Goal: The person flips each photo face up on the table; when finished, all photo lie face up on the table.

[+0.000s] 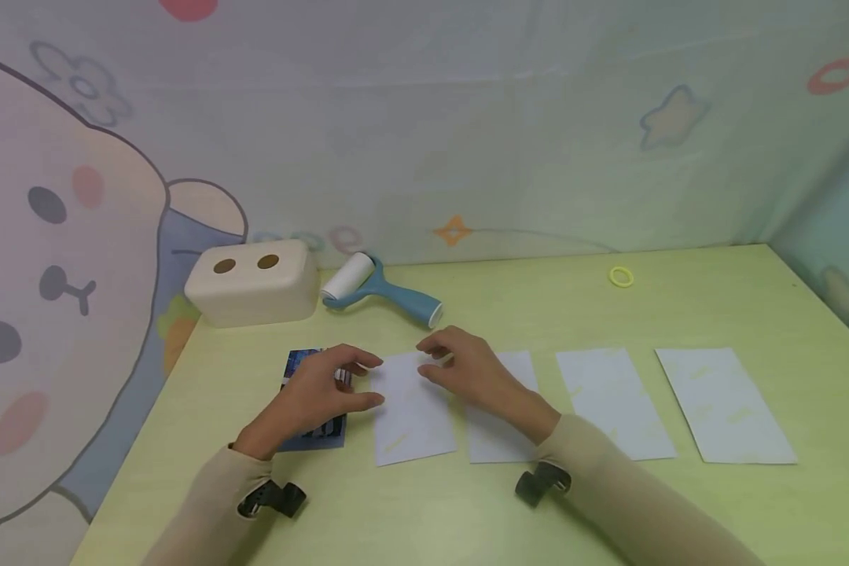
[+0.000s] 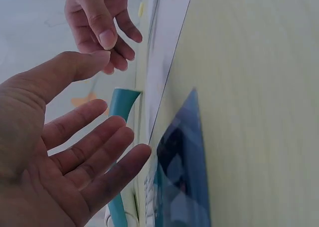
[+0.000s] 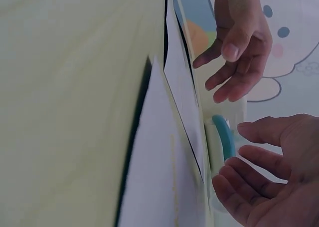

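My left hand (image 1: 318, 389) hovers over a dark blue printed card (image 1: 318, 440), hiding much of it. Its thumb and fingers are spread apart with nothing between them. Just right of that card lies a white card (image 1: 410, 417) with faint yellowish strips on it. My right hand (image 1: 470, 373) is above this card's right side and overlaps a second white card (image 1: 498, 440); its fingers are loosely bent around air. In the left wrist view the printed card (image 2: 184, 187) looks glossy, with a pointed corner. Both palms face each other in the wrist views.
Two more white cards, one (image 1: 611, 401) right of centre and one (image 1: 725, 405) farther right, continue the row. Behind are a cream box (image 1: 255, 287) with two holes, a blue-handled lint roller (image 1: 396, 295) and a yellow ring (image 1: 621, 277). A printed curtain (image 1: 424, 141) hangs along the table's back edge.
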A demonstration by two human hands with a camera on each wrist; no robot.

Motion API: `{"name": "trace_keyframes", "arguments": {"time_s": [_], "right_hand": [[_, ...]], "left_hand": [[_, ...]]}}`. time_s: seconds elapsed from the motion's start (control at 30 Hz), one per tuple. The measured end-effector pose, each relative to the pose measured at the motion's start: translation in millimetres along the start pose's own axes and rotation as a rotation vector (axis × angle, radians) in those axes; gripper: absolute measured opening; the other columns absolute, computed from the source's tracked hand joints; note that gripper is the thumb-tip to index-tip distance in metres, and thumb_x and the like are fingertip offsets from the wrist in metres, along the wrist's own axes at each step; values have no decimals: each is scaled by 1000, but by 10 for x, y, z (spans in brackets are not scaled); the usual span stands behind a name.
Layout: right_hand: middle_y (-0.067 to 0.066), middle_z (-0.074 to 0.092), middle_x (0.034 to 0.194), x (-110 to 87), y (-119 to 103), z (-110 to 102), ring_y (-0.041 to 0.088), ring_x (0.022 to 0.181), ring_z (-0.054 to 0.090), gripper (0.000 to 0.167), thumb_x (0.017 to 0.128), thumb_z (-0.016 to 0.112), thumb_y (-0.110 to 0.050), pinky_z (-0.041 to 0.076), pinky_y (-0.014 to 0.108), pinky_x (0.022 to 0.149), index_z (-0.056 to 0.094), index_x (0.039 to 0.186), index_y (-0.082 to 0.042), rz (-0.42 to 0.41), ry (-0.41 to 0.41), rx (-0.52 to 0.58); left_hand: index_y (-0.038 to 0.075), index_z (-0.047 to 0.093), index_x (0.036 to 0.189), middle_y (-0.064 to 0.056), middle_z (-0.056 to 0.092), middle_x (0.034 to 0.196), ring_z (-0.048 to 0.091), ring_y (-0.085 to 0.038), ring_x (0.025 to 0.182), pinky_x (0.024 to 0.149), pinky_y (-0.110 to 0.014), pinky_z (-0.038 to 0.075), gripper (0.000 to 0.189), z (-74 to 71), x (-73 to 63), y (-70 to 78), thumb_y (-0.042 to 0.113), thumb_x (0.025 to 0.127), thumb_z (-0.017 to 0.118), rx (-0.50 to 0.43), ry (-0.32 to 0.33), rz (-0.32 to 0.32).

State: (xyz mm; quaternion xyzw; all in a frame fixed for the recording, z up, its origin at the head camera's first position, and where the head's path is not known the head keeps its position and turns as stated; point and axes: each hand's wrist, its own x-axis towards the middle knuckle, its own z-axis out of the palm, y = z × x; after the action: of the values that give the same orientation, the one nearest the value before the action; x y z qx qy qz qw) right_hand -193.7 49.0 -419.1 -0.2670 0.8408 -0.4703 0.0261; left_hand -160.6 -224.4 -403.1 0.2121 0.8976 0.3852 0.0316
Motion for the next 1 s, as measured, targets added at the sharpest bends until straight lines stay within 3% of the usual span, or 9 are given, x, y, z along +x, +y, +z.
{"name": "trace_keyframes", "arguments": {"time_s": [0.27, 0.53, 0.77, 1.0], "right_hand": [[13, 70, 122, -38, 70, -87, 31, 115, 66, 31, 95, 78, -4, 56, 39, 95, 72, 124, 1, 24, -40, -47], [6, 72, 117, -43, 164, -123, 23, 109, 66, 26, 92, 81, -6, 54, 38, 96, 75, 117, -3, 23, -100, -83], [4, 72, 113, -42, 189, -139, 22, 108, 67, 21, 91, 83, -7, 54, 37, 96, 76, 111, -3, -14, -125, -69], [5, 72, 112, -38, 217, -176, 22, 108, 68, 21, 91, 83, -6, 55, 36, 96, 75, 111, -2, -54, -137, -48]], "left_hand": [[7, 76, 120, -5, 71, 118, 67, -26, 109, 89, -43, 59, 45, 104, 15, 96, 28, 85, 93, 57, -71, 24], [9, 78, 116, -2, 68, 121, 64, -27, 113, 99, -47, 53, 53, 215, -13, 181, 39, 76, 97, 212, -145, 57], [11, 77, 122, -4, 61, 128, 57, -30, 122, 103, -46, 51, 67, 315, -15, 222, 47, 71, 99, 303, -171, 73], [12, 73, 129, -4, 57, 132, 55, -28, 123, 102, -47, 51, 75, 341, -48, 275, 44, 68, 102, 351, -186, 65]]}}
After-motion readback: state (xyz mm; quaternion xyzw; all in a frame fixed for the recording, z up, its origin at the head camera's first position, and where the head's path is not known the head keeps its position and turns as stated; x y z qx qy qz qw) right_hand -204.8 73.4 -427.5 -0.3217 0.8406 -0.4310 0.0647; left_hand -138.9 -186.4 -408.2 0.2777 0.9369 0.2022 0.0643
